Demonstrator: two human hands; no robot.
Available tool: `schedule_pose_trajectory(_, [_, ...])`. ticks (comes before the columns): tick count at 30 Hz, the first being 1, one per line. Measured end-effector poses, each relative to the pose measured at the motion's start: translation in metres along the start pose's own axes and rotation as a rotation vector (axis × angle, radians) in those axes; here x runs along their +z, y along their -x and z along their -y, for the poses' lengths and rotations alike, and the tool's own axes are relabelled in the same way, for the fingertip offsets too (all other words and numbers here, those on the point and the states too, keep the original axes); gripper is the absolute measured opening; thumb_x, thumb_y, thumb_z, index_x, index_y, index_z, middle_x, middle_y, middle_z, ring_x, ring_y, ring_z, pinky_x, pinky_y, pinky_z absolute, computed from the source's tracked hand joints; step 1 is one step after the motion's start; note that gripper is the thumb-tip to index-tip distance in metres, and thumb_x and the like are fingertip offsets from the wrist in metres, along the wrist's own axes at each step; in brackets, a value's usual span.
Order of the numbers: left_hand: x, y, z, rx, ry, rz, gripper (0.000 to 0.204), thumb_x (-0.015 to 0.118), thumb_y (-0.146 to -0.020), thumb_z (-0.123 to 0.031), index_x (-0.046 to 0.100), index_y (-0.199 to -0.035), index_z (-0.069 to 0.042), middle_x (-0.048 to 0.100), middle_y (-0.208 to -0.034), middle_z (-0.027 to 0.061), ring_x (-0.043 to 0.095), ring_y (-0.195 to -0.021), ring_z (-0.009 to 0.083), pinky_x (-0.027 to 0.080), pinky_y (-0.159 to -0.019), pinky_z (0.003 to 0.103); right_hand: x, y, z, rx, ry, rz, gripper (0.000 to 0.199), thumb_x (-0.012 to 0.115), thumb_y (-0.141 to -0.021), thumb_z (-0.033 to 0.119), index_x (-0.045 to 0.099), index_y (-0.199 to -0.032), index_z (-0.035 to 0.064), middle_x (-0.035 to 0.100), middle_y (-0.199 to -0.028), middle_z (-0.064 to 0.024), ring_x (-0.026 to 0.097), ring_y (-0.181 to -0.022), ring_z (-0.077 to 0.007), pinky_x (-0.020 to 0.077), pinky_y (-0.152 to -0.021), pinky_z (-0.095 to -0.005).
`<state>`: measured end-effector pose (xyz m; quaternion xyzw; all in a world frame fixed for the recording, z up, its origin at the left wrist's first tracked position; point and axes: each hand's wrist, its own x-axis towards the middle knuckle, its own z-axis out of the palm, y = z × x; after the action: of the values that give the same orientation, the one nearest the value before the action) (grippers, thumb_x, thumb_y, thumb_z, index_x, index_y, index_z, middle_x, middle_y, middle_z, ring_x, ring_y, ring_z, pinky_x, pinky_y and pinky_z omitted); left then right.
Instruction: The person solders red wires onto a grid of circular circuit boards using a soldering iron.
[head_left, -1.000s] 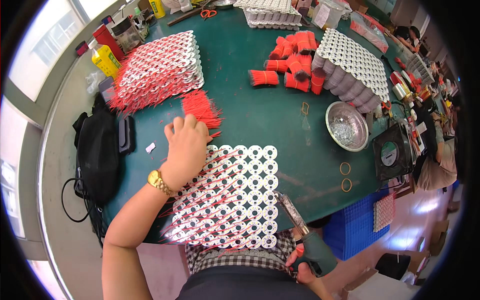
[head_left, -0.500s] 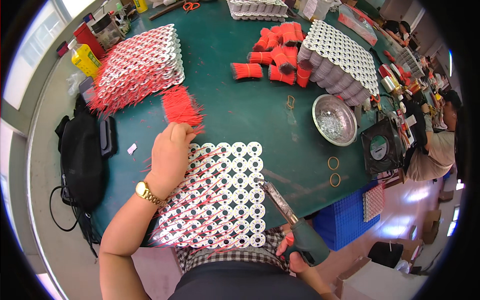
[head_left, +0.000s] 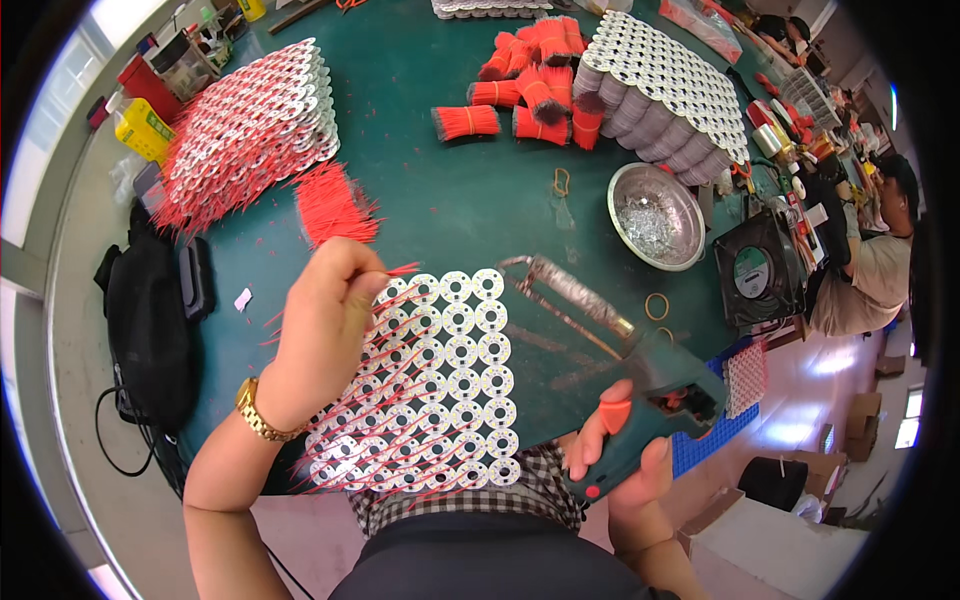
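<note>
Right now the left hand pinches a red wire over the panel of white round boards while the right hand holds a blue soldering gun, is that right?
Not quite. The head view shows the soldering gun in the right hand is green, not blue. The rest holds: the left hand pinches a red wire over the panel of white round boards.

- Bright, even light; daylight glares white at the upper-left window.
- Fisheye bends edges; black corners.
- Green soldering gun point(head_left: 640, 400) slightly motion-blurred.

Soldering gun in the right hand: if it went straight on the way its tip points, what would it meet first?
Probably the top edge of the white disc panel, near the left hand pinching a red wire. The soldering gun in the right hand aims up-left; its height is unclear.
</note>
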<state>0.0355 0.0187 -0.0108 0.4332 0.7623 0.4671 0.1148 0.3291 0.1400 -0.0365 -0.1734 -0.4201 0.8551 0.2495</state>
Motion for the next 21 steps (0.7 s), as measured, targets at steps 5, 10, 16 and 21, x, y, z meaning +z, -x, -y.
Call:
schedule_pose_trajectory(5, [0.026,-0.009,0.001,0.132,-0.110,0.121,0.008,0.061,-0.092,-0.004,0.056,-0.087,0.001,0.055,-0.074,0.0072,0.050,-0.061,0.0138,0.043,-0.057,0.030,0.002,-0.020,-0.007,-0.071,-0.017,0.013,0.076,0.067,-0.088,0.054,0.039,-0.134,0.0009,0.059,-0.085,-0.0151,0.065,-0.074,-0.0261,0.0530,-0.065,-0.0379])
schedule_pose_trajectory(10, [0.038,-0.011,0.017,0.072,-0.299,0.128,0.015,0.066,-0.088,-0.011,0.058,-0.083,0.000,0.058,-0.069,0.0152,0.056,-0.060,0.0283,0.044,-0.056,0.037,0.000,-0.030,-0.016,-0.034,-0.025,0.024,0.073,0.068,-0.089,0.050,0.040,-0.135,0.0002,0.059,-0.086,-0.0136,0.063,-0.073,-0.0244,0.0510,-0.063,-0.0334])
schedule_pose_trajectory(16, [0.041,-0.013,0.014,0.049,-0.341,0.144,0.012,0.063,-0.086,-0.010,0.055,-0.080,-0.003,0.061,-0.075,0.0150,0.060,-0.062,0.0358,0.046,-0.055,0.045,0.007,-0.026,-0.020,0.018,0.181,-0.053,0.079,0.066,-0.086,0.059,0.044,-0.127,-0.0044,0.057,-0.075,-0.0121,0.061,-0.059,-0.0219,0.0506,-0.056,-0.0321])
schedule_pose_trajectory(21, [0.040,-0.011,0.019,0.042,-0.328,0.131,0.012,0.067,-0.085,-0.009,0.057,-0.081,-0.003,0.058,-0.069,0.0116,0.056,-0.059,0.0265,0.044,-0.055,0.038,0.012,-0.020,-0.021,0.089,0.245,-0.040,0.079,0.067,-0.084,0.062,0.050,-0.132,0.0010,0.058,-0.086,-0.0083,0.058,-0.072,-0.0172,0.0487,-0.060,-0.0308])
